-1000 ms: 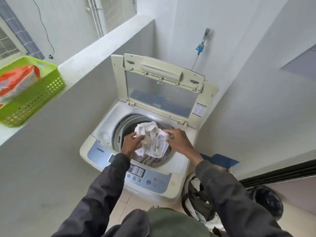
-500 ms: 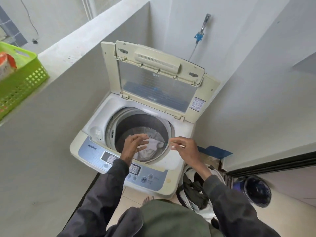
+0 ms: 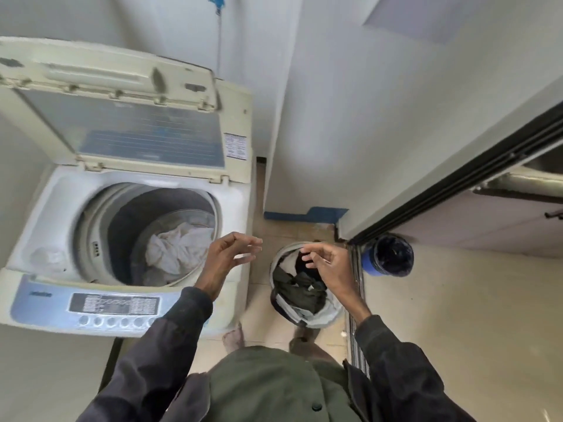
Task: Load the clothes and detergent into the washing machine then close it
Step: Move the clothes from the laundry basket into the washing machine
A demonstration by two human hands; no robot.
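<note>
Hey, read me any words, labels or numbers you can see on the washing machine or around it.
White sticker on the open lid: print too small to read.
Blue wording at the left of the control panel: blurred, unreadable.
Button labels on the control panel: too blurred.
Nothing can be read.

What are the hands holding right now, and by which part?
Nothing. The left hand and right hand are both empty; the white cloth lies in the drum.

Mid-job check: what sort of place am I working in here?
Probably a small home laundry nook. A top-loading washing machine stands with its lid raised, a laundry basket of dark clothes sits on the tiled floor beside it, and a sliding door frame runs along the right.
</note>
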